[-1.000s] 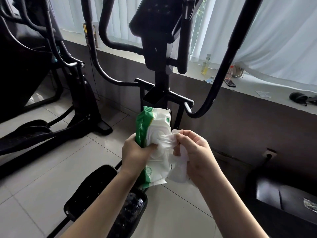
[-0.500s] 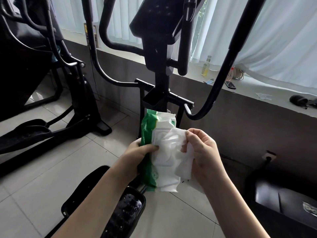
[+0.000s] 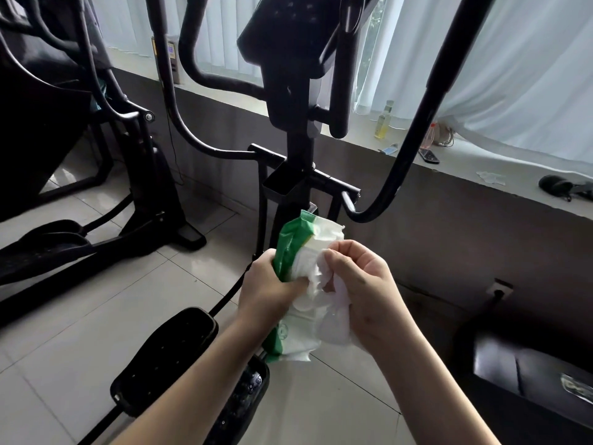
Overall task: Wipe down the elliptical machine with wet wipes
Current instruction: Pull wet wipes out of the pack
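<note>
Since half a sec ago the right hand (image 3: 362, 284) has drawn in closer over the front of the pack (image 3: 296, 239), and the wipe (image 3: 316, 277) is more bunched up at the opening; pack & left hand (image 3: 266, 284) have barely shifted. Progress: v. early by my read. A wipe is being pulled out but isn't free of the pack yet, and no part of the elliptical (image 3: 282, 91) has a wipe on it, so the whole wipe-down looks left to do. Pack is roughly upright, top tilted a bit to the right, mid-air in front of the centre post (image 3: 298, 162) and just above the near pedal (image 3: 167, 358), carried by nothing but the hands. Left hand: fingers & thumb wrapped round the pack's green left edge, thumb pressing across the front. Right hand: back of hand to the camera, fingers curled, pinching the white wipe approx. at the pack's opening. Fingertips are hidden in the folds, so which ones do the pinching can't be told, prob. thumb & forefinger. Both forearms come up from the bottom edge, wrists near each other.
</note>
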